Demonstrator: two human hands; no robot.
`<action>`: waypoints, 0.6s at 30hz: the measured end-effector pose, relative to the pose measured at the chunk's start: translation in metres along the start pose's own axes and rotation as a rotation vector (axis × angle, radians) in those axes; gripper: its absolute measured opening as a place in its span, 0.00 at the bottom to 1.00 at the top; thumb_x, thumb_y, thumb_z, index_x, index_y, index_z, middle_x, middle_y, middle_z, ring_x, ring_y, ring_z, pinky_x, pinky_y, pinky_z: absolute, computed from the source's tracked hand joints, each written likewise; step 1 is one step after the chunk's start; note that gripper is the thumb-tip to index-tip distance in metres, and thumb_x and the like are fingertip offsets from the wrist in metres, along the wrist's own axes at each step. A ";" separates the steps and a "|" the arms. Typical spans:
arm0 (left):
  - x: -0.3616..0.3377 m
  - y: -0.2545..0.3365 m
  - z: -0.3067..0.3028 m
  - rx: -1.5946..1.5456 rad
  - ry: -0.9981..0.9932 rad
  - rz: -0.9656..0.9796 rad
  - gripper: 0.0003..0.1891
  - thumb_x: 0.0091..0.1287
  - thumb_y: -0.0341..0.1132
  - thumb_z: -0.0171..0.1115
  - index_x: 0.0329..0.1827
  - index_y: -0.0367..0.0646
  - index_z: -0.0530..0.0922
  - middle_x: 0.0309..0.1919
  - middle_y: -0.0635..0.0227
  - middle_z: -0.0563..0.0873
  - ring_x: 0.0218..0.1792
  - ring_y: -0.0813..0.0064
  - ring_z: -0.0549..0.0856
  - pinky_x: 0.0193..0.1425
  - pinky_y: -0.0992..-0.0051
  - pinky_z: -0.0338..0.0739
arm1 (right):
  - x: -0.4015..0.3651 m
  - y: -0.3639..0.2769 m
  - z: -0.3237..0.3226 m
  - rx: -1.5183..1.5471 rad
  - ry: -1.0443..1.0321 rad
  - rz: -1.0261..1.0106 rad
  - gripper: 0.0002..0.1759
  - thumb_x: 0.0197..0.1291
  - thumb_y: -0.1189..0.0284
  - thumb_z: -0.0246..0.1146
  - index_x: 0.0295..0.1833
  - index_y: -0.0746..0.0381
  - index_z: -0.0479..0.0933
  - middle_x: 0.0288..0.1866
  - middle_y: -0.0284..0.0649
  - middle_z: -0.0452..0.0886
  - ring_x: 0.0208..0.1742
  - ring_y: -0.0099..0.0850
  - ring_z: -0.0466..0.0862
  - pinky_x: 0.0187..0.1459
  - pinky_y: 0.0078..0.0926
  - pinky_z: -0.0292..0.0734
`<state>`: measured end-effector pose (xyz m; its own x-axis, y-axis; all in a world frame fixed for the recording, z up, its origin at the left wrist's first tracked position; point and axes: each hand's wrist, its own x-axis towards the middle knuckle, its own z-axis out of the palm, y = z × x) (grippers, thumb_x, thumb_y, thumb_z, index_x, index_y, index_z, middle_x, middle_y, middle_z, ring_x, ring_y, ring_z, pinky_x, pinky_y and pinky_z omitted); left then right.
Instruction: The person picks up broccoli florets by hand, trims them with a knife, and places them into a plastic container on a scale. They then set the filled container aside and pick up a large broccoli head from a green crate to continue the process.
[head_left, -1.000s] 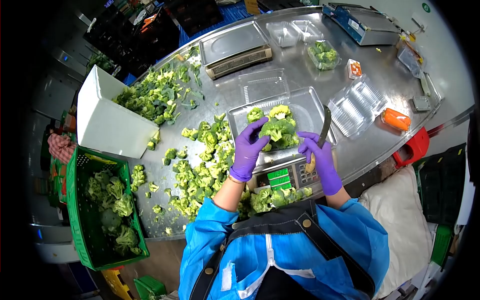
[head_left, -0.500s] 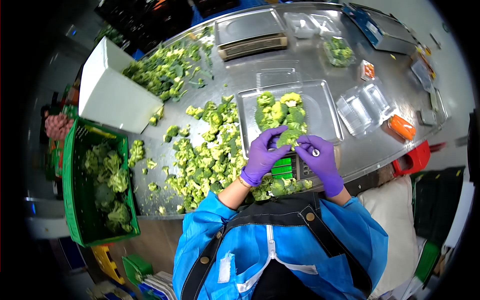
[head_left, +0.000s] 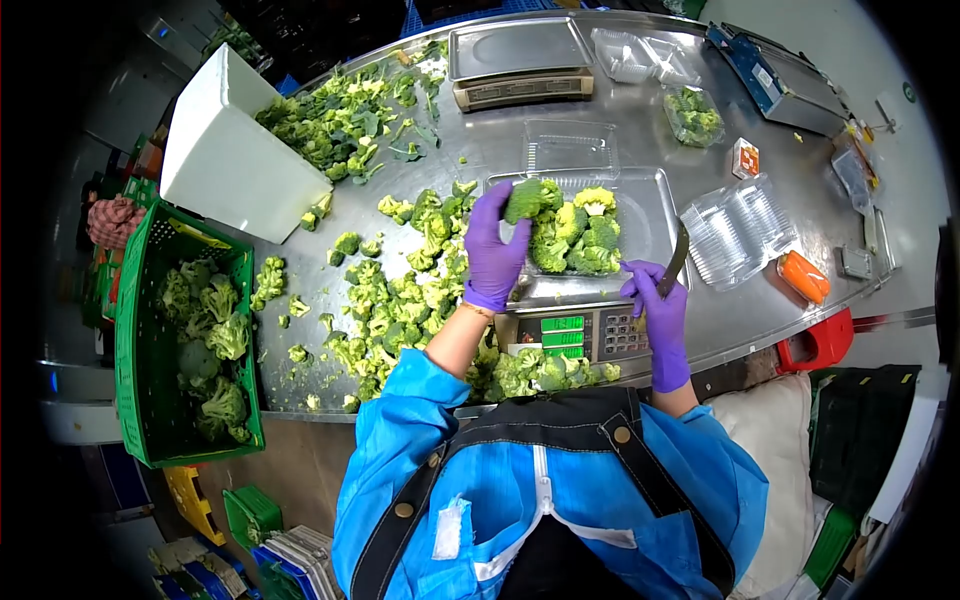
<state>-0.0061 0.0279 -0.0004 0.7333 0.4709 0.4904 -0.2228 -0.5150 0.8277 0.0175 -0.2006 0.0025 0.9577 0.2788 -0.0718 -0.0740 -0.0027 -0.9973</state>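
Observation:
My left hand (head_left: 496,255), in a purple glove, grips a broccoli floret (head_left: 522,203) at the left side of an open clear plastic box (head_left: 572,150). More broccoli florets (head_left: 580,235) fill the box, which rests on the metal pan of a weighing scale (head_left: 650,215). Lit green digits show on the scale's display (head_left: 563,338). To the right of the box, my right hand (head_left: 660,305), also purple-gloved, is closed round a knife (head_left: 677,262) whose blade points up and away. A heap of cut florets (head_left: 400,310) lies left of the scale.
A green crate (head_left: 135,350) with broccoli heads stands at the left. Beside it a white box (head_left: 225,160) leans near broccoli trimmings (head_left: 340,125). A second scale (head_left: 520,60) is at the back. Empty clear boxes (head_left: 735,225) and packed carrots (head_left: 803,277) lie right.
My hands have moved apart. The left went up and left with the floret to the box. The right shifted right, and the knife blade now shows plainly.

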 end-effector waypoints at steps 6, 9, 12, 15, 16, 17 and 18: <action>-0.012 0.004 0.011 0.291 -0.308 0.267 0.23 0.53 0.33 0.60 0.54 0.40 0.72 0.52 0.55 0.75 0.51 0.58 0.74 0.58 0.64 0.66 | 0.005 0.003 -0.001 -0.023 0.044 0.067 0.12 0.61 0.70 0.56 0.43 0.67 0.77 0.23 0.36 0.78 0.14 0.14 0.66 0.17 0.10 0.59; -0.013 0.002 0.000 0.225 -0.081 0.185 0.22 0.54 0.34 0.62 0.53 0.40 0.72 0.49 0.55 0.77 0.49 0.58 0.75 0.56 0.65 0.67 | 0.005 0.005 -0.003 -0.010 0.054 0.064 0.12 0.61 0.70 0.56 0.43 0.67 0.77 0.23 0.36 0.77 0.14 0.14 0.66 0.17 0.10 0.59; -0.010 -0.010 -0.014 0.089 0.098 0.046 0.21 0.54 0.29 0.61 0.53 0.40 0.73 0.46 0.61 0.78 0.47 0.66 0.76 0.53 0.70 0.69 | 0.009 0.003 -0.004 -0.019 0.070 0.084 0.12 0.61 0.70 0.56 0.43 0.67 0.77 0.23 0.36 0.77 0.14 0.14 0.66 0.16 0.10 0.59; -0.009 -0.015 -0.026 0.027 0.127 -0.086 0.20 0.55 0.27 0.60 0.52 0.39 0.73 0.45 0.64 0.77 0.43 0.74 0.77 0.50 0.75 0.71 | 0.015 0.010 -0.009 -0.030 0.109 0.066 0.13 0.59 0.68 0.58 0.45 0.65 0.77 0.25 0.36 0.79 0.14 0.12 0.67 0.16 0.09 0.59; -0.009 -0.020 -0.026 0.013 0.151 -0.086 0.19 0.56 0.27 0.60 0.53 0.40 0.73 0.42 0.70 0.78 0.40 0.80 0.75 0.46 0.79 0.70 | 0.024 0.016 -0.013 0.015 0.105 0.052 0.14 0.59 0.68 0.58 0.47 0.65 0.76 0.28 0.36 0.79 0.14 0.12 0.66 0.16 0.09 0.58; -0.011 -0.025 -0.027 0.007 0.146 -0.104 0.18 0.57 0.27 0.60 0.53 0.40 0.74 0.42 0.70 0.78 0.39 0.80 0.75 0.45 0.79 0.70 | 0.034 0.021 -0.016 0.059 0.104 0.038 0.15 0.59 0.68 0.58 0.49 0.64 0.75 0.31 0.36 0.80 0.14 0.12 0.66 0.16 0.09 0.58; -0.014 -0.029 -0.028 0.002 0.140 -0.122 0.18 0.57 0.27 0.59 0.52 0.40 0.74 0.42 0.71 0.79 0.38 0.81 0.75 0.45 0.80 0.70 | 0.044 0.013 -0.018 0.029 0.092 0.092 0.20 0.57 0.66 0.58 0.53 0.64 0.72 0.39 0.37 0.80 0.18 0.13 0.68 0.17 0.08 0.60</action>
<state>-0.0277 0.0568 -0.0234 0.6584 0.6246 0.4200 -0.1364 -0.4498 0.8827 0.0633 -0.2058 -0.0139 0.9678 0.1897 -0.1654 -0.1693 0.0041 -0.9856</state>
